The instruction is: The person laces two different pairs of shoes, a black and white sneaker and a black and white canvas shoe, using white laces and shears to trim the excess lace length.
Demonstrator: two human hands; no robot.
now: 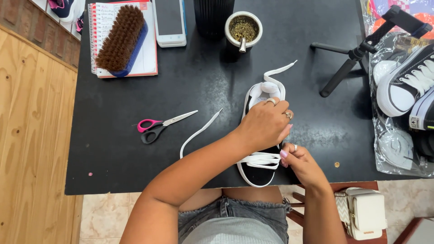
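Lacing going on: left hand (266, 124) pressing down on black sneaker (258, 174) at table (113, 149) front edge, right hand (300, 162) pinching white lace (260, 159). Maybe pulling too hard & tipping shoe off.

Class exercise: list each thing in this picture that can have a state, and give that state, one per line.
Scissors: blades slightly open, lying flat.
Shoe: partly laced, lace ends loose.
Left hand: gripping shoe.
Right hand: pinching lace.
Cup: filled with herbs.
Brush: lying on notebook.
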